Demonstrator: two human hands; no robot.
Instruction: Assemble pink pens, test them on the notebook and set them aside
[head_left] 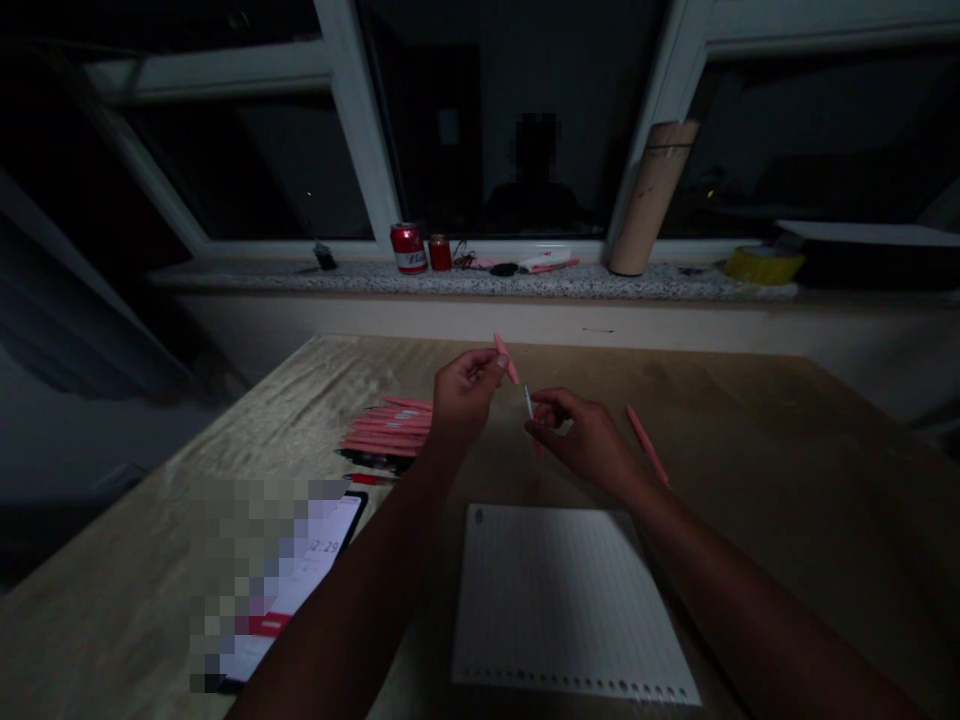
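Note:
My left hand [463, 395] pinches a short pink pen piece [508, 362], a cap or barrel part, between thumb and fingers. Just to its right, my right hand [574, 425] grips a pen part with a thin pale refill-like shaft [528, 402] pointing up; a bit of pink shows below the fingers. The two pieces are close together but apart, above the table. Left of my left wrist lies a pile of pink pens [386, 428], partly hidden by the arm. A single pink pen [646, 445] rests to the right of my right hand.
A lined spiral notebook [562, 600] lies open below my hands. Black pens [375, 461] and a red pen [367, 479] sit beside the pile, above a phone [322, 560]. On the windowsill stand a red can [408, 249], a jar [439, 253], a cardboard tube [651, 200] and yellow tape [763, 265].

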